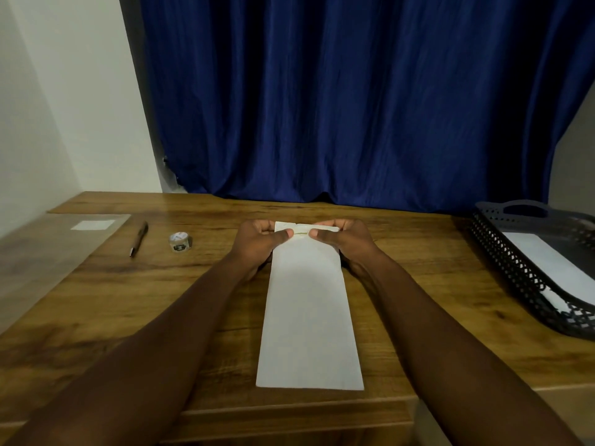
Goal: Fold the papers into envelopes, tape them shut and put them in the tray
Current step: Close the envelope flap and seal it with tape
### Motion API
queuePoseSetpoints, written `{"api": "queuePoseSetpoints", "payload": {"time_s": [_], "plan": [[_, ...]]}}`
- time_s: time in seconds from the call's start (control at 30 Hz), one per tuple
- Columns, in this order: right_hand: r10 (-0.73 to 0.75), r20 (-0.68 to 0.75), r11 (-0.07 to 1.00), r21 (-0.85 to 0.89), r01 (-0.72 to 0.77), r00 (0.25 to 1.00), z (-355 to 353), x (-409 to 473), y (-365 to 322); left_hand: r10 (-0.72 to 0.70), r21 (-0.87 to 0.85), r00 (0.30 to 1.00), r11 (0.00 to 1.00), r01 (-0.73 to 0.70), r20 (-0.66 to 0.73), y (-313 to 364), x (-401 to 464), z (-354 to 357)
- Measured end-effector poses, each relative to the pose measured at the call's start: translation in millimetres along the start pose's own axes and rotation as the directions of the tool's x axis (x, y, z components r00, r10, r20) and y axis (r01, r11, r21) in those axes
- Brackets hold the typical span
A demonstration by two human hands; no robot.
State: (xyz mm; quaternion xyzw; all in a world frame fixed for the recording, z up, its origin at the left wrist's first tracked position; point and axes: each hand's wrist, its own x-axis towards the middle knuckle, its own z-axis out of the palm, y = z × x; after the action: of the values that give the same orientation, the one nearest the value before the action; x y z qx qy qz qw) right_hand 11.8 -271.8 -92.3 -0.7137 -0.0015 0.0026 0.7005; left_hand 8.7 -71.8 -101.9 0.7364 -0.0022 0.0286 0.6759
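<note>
You are in the taping step, or so it looks. The paper (309, 313) lies lengthwise on the tabletop (128, 300) straight ahead of you, already folded into a long narrow strip, its near end close to the tabletop's front edge and its far end under your hands. Your left hand (262, 239) and right hand (343, 238) both pinch that far end, thumbs on top and nearly meeting, the other fingers curled round the far edge. Between the thumbs runs a thin pale line that I take for a flap seam or a bit of tape; it is too small to say which. So each grip is clenched on the paper, neither released.

The tape roll (180, 242) stands well to the left, just beside the pen (139, 238), both apart from the paper. The tray (528, 272) sits at the right edge of the tabletop with a white sheet (547, 262) already lying in it.

Next, judge whether the flap is truly sealed. If it is, press along the seam with both thumbs, then lift the paper with your right hand and carry it to the tray. If not, keep one thumb on the flap so it does not spring up, and reach left for the roll.
</note>
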Motion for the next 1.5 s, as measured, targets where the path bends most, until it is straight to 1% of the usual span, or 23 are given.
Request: {"api": "queuePoseSetpoints", "payload": {"time_s": [0.2,0.33,0.4,0.53,0.6,0.7,0.8,0.87,0.97,1.07,1.1,1.13,1.2,1.23,1.3,1.33,1.37,1.4,1.43,1.5], "plan": [[-0.012,-0.034,1.0,-0.013,0.011,0.999,1.9,4.0,3.9,-0.021,-0.008,1.0,1.0,0.021,-0.009,2.3,-0.9,1.9],[-0.017,-0.057,1.0,0.019,0.018,0.998,3.4,4.0,5.3,-0.069,-0.039,0.997,0.997,0.07,0.04,7.2,-2.2,1.9],[-0.004,-0.088,0.999,0.047,0.008,0.996,2.9,4.5,4.5,-0.086,0.0,0.994,0.996,0.086,0.071,11.4,-4.4,0.8],[0.033,-0.148,0.991,0.136,-0.013,0.988,0.5,6.6,3.1,-0.14,0.089,0.978,0.988,0.128,0.157,16.5,-6.8,-2.3],[0.045,-0.192,0.987,0.161,-0.014,0.98,-0.4,6.8,2.2,-0.164,0.118,0.96,0.983,0.14,0.226,18.5,-8.4,-5.0],[0.045,-0.25,0.978,0.207,0.008,0.967,-3.2,7.7,0.3,-0.193,0.187,0.922,0.973,0.136,0.335,26.3,-15.3,-9.8],[0.04,-0.278,0.958,0.283,0.042,0.96,-7.7,6.2,-3.8,-0.22,0.273,0.871,0.956,0.104,0.439,36.7,-24.7,-15.5],[0.039,-0.266,0.937,0.346,0.057,0.963,-10.5,4.0,-7.2,-0.228,0.294,0.85,0.952,0.092,0.475,40.3,-31.8,-19.2],[0.023,-0.19,0.904,0.424,0.061,0.982,-14.1,2.1,-11.6,-0.171,0.278,0.873,0.96,0.042,0.457,48.0,-39.7,-31.5],[-0.068,-0.071,0.9,0.426,0.092,0.995,-16.7,-0.6,-16.1,-0.04,0.342,0.908,0.933,-0.116,0.417,72.5,-45.5,-57.1],[-0.106,-0.009,0.903,0.418,0.1,0.994,-16.3,-2.4,-18.1,0.017,0.404,0.913,0.893,-0.198,0.409,84.3,-49.3,-66.8],[-0.138,0.055,0.911,0.399,0.104,0.989,-15.5,-5.2,-20.5,0.079,0.483,0.913,0.828,-0.284,0.401,96.0,-53.4,-75.4],[-0.18,0.155,0.938,0.324,0.122,0.971,-11.3,-11.7,-25.0,0.191,0.641,0.901,0.647,-0.413,0.388,111.8,-61.5,-88.6],[-0.202,0.186,0.95,0.275,0.147,0.962,-9.0,-14.8,-26.5,0.234,0.708,0.899,0.555,-0.436,0.37,116.0,-67.2,-92.5],[-0.265,0.23,0.962,0.133,0.239,0.936,-4.7,-19.7,-27.1,0.327,0.828,0.892,0.367,-0.424,0.312,114.7,-84.7,-96.9],[-0.286,0.252,0.958,0.053,0.282,0.924,-2.6,-21.0,-25.4,0.393,0.87,0.867,0.254,-0.422,0.305,108.6,-94.8,-97.4],[-0.285,0.271,0.952,-0.031,0.304,0.92,-1.2,-22.0,-23.0,0.46,0.889,0.825,0.144,-0.435,0.329,99.0,-104.3,-97.9],[-0.264,0.288,0.945,-0.115,0.307,0.92,0.6,-24.0,-20.6,0.506,0.889,0.782,0.063,-0.454,0.363,87.3,-113.6,-98.3],[-0.24,0.311,0.929,-0.2,0.311,0.92,1.7,-25.5,-18.2,0.523,0.884,0.758,0.017,-0.468,0.391,75.6,-122.7,-97.3],[-0.211,0.374,0.87,-0.349,0.348,0.903,2.3,-25.4,-12.7,0.522,0.883,0.745,-0.033,-0.468,0.415,53.4,-136.8,-92.4]]}}
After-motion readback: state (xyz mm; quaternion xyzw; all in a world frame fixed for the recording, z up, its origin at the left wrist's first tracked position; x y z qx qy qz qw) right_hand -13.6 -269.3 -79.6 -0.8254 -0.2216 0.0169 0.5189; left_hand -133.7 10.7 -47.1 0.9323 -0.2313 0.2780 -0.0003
